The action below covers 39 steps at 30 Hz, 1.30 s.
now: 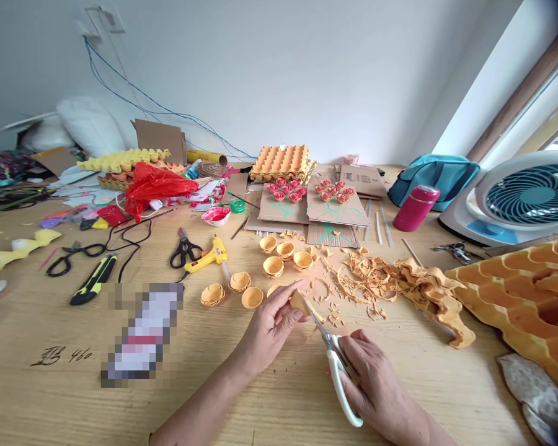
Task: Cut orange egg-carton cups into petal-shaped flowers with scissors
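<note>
My left hand pinches an orange egg-carton cup between thumb and fingers. White-handled scissors are gripped in my right hand, and their blades meet the cup's edge. Beyond my left hand stand several trimmed orange cups, some of them nested. More of these cups sit to the left of my fingers. Curled orange trimmings are heaped to the right of the cups, with small scraps scattered near the blades.
A yellow glue gun, black scissors and a utility knife lie at left. Cardboard sheets with red flowers rest farther back. On the right are an orange egg tray, a pink flask and a fan.
</note>
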### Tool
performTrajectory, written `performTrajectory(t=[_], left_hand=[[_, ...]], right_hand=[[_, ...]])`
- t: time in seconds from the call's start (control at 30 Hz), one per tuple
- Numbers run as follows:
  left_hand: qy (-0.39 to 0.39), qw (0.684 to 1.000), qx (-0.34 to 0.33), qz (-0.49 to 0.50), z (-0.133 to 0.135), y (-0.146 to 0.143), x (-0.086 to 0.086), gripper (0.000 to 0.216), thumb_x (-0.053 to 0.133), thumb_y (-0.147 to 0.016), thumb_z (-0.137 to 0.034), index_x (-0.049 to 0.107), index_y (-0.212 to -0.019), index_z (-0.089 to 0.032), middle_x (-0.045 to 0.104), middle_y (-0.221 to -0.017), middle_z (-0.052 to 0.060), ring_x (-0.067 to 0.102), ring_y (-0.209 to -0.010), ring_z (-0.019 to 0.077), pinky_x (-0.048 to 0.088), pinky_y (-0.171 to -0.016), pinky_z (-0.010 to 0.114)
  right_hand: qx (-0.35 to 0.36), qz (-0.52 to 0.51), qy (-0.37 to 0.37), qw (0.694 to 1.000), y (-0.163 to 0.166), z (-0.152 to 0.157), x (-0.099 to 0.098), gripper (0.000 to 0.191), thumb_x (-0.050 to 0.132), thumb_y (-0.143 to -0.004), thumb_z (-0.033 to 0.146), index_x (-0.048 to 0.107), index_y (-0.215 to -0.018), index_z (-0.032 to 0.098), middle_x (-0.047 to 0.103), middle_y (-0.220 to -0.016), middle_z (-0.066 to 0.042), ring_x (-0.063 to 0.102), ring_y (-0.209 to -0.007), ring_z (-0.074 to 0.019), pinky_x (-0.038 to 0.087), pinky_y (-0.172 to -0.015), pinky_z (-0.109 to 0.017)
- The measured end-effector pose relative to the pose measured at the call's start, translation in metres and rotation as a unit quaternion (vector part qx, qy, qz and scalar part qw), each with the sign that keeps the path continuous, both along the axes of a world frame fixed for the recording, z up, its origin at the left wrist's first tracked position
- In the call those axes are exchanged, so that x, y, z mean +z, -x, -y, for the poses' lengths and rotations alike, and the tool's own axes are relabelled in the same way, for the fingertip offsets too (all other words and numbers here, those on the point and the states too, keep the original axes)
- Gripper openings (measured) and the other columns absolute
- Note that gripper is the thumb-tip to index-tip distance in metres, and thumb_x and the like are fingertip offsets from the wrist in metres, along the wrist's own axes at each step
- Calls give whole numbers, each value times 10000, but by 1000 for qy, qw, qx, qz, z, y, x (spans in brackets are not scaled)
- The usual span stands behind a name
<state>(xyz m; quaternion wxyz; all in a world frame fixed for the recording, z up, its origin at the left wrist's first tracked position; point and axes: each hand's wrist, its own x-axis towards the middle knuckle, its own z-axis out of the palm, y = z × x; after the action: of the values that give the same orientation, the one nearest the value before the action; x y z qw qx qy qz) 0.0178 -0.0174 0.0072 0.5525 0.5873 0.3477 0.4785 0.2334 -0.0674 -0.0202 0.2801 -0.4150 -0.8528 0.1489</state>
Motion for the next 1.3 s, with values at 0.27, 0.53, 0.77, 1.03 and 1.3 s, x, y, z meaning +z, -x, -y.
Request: performTrajectory(t=[0.27,0.53,0.77,1.03,1.3], left_hand=[[-98,992,33,-72,-3,4,-1,457,567,-961,-293,526,-1416,-308,559,-1271,82,606,-1111,212,590,-907,329],[-164,973,31,-158,-2,4,-4,504,525,-976,-217,460,-1458,-351,556,-1288,74,579,-1138,198,586,-904,311],[-150,978,43,-137,-1,2,-2,486,538,-967,-227,493,-1438,-335,572,-1256,86,600,-1074,209,595,-827,304],[-147,977,80,-133,3,1,2,490,571,-941,-234,523,-1423,-309,581,-1279,106,591,-1114,243,576,-823,305],[-96,988,93,-79,1,0,0,428,625,-920,-285,580,-1345,-293,586,-1321,89,577,-1185,254,547,-935,352]], right_hand=[[-11,8,-7,1000,0,-5,-4,275,460,-1007,287,321,-774,242,483,-674,39,436,-587,-159,352,-676,-321],[-19,27,-8,999,-1,-5,-4,254,483,-982,294,340,-780,238,494,-690,35,441,-601,-162,347,-705,-336],[-6,8,-7,1000,1,-2,1,277,447,-1018,319,339,-775,242,497,-673,33,452,-586,-161,360,-661,-317],[-5,-1,-3,1000,2,1,3,284,403,-1041,327,344,-775,245,514,-669,25,486,-587,-162,380,-620,-307],[2,-20,5,1000,2,2,3,284,396,-1041,317,351,-770,243,503,-669,27,477,-589,-158,402,-618,-304]])
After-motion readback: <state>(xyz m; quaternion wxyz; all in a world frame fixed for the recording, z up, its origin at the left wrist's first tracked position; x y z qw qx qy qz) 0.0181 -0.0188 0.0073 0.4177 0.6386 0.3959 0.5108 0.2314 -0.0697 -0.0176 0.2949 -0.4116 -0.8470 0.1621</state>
